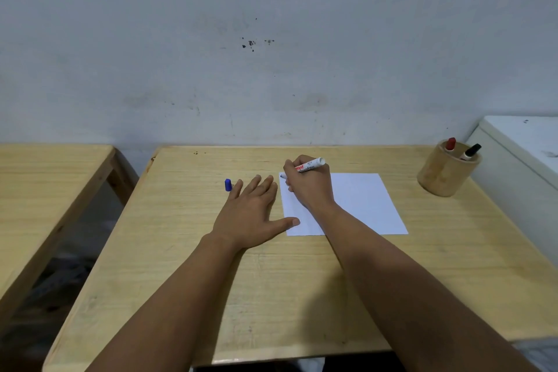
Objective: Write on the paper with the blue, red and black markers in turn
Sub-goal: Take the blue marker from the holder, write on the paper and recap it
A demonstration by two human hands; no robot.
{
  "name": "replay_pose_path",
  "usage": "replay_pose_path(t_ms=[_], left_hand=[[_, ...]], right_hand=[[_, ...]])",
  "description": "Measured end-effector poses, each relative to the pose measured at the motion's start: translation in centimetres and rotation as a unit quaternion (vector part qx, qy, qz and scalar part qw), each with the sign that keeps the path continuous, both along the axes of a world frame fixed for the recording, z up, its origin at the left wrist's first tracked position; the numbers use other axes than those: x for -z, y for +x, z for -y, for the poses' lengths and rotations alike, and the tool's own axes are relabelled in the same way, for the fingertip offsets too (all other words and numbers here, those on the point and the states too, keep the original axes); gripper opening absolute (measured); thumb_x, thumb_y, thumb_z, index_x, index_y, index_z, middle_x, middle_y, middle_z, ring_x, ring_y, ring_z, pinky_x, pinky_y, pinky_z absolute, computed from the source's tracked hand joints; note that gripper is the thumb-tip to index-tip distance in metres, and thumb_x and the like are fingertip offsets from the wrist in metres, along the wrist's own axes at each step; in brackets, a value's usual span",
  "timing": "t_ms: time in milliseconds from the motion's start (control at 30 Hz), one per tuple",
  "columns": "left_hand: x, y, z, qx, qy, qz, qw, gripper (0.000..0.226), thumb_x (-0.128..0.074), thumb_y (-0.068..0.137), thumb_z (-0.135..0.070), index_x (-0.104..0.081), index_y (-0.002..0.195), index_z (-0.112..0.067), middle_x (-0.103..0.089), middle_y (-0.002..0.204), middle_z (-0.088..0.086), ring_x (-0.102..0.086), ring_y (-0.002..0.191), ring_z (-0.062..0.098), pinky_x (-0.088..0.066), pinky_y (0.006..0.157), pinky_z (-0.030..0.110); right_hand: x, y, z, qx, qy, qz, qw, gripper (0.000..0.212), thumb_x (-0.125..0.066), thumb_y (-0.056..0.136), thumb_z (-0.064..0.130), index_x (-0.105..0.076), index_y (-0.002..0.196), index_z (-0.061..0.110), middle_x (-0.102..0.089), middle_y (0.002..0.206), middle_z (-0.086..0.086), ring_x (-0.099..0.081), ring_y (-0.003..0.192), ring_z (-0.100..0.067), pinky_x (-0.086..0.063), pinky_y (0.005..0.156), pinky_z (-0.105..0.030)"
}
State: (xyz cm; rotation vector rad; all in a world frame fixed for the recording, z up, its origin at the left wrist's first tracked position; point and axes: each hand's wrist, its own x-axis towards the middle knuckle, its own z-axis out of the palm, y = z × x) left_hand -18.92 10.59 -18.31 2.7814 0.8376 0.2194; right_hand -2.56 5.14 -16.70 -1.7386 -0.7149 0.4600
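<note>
A white sheet of paper [362, 205] lies flat on the wooden table [271, 281]. My right hand [308, 184] grips the uncapped blue marker [311, 164], its dark tip touching the paper's far left corner. My left hand [253, 214] rests flat on the table, fingers spread, its thumb pressing the paper's near left corner. The marker's blue cap [228, 184] stands on the table just left of my left fingertips. At the far right a wooden pen cup [447, 172] holds the red marker [450, 143] and the black marker [471, 151].
A second wooden table [45, 184] stands to the left across a gap. A white cabinet or appliance [528, 160] abuts the table's right side. A stained pale wall runs directly behind the table's far edge.
</note>
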Motion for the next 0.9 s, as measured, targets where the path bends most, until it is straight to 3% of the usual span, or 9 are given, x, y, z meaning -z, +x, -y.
replay_pose_path(t_ms=[367,433,533,633,700,767,833,900], left_hand=[[-0.1,0.1,0.0,-0.001,0.004,0.001,1.0,0.106,-0.033,0.082,-0.09,-0.026,0.162,-0.022,-0.015,0.172,-0.007,-0.004,0.16,0.014,-0.002,0.128,0.05],[-0.1,0.1,0.1,-0.002,0.004,0.002,1.0,0.106,-0.034,0.082,-0.09,-0.027,0.162,-0.022,-0.016,0.172,-0.007,-0.005,0.16,0.014,-0.002,0.128,0.05],[-0.3,0.1,0.1,-0.003,-0.006,-0.001,1.0,0.107,-0.034,0.081,-0.091,-0.026,0.162,-0.022,-0.014,0.172,-0.008,-0.004,0.16,0.013,-0.001,0.129,0.049],[-0.5,0.0,0.2,-0.009,-0.012,-0.001,1.0,0.108,-0.038,0.08,-0.091,-0.028,0.162,-0.02,-0.015,0.172,-0.007,-0.005,0.16,0.013,-0.002,0.129,0.048],[-0.7,-0.1,0.4,-0.005,-0.015,0.017,1.0,0.104,-0.043,0.079,-0.09,-0.037,0.158,-0.022,-0.026,0.169,-0.006,-0.015,0.159,0.018,-0.011,0.128,0.05],[-0.8,-0.2,0.7,-0.014,-0.003,0.078,0.997,0.092,-0.052,0.078,-0.088,-0.052,0.147,-0.026,-0.049,0.155,-0.005,-0.039,0.148,0.024,-0.032,0.119,0.05],[-1.1,-0.4,0.6,-0.063,0.049,0.178,0.981,0.074,-0.062,0.08,-0.079,-0.065,0.134,-0.028,-0.063,0.136,-0.005,-0.053,0.129,0.022,-0.045,0.103,0.046],[-1.9,-0.8,0.1,-0.135,0.122,0.231,0.956,0.054,-0.061,0.088,-0.066,-0.07,0.125,-0.028,-0.063,0.125,-0.005,-0.054,0.115,0.025,-0.045,0.091,0.044]], right_hand=[[-0.3,-0.1,0.0,-0.01,-0.03,0.016,0.999,0.029,-0.064,0.081,0.036,-0.058,0.059,0.018,-0.075,0.07,-0.009,-0.081,0.071,-0.021,-0.066,0.074,-0.056],[-0.5,-0.2,0.2,-0.004,-0.018,-0.003,1.0,0.03,-0.064,0.083,0.032,-0.057,0.061,0.014,-0.076,0.069,-0.009,-0.08,0.068,-0.02,-0.067,0.067,-0.049],[-1.3,0.0,0.2,0.028,0.044,-0.071,0.996,0.03,-0.075,0.093,0.033,-0.066,0.072,0.014,-0.076,0.067,-0.002,-0.069,0.056,-0.015,-0.055,0.056,-0.031],[-3.1,1.0,0.3,0.054,0.1,-0.057,0.992,0.033,-0.081,0.093,0.037,-0.06,0.073,0.02,-0.067,0.06,0.012,-0.054,0.052,-0.01,-0.048,0.055,-0.032],[-4.6,1.7,0.9,0.055,0.123,-0.073,0.988,0.03,-0.086,0.088,0.034,-0.064,0.072,0.023,-0.068,0.064,0.003,-0.053,0.052,-0.011,-0.049,0.056,-0.034],[-5.9,2.3,1.9,0.044,0.135,-0.118,0.983,0.022,-0.085,0.088,0.04,-0.075,0.081,0.021,-0.073,0.073,-0.007,-0.056,0.053,-0.015,-0.047,0.053,-0.03],[-6.8,3.0,2.8,0.031,0.142,-0.2,0.969,0.035,-0.069,0.099,0.049,-0.081,0.094,0.017,-0.075,0.074,-0.004,-0.055,0.047,-0.014,-0.042,0.047,-0.024],[-7.2,3.9,3.8,0.034,0.138,-0.243,0.959,0.043,-0.054,0.107,0.045,-0.082,0.096,0.014,-0.07,0.069,-0.004,-0.047,0.041,-0.011,-0.035,0.044,-0.02]])
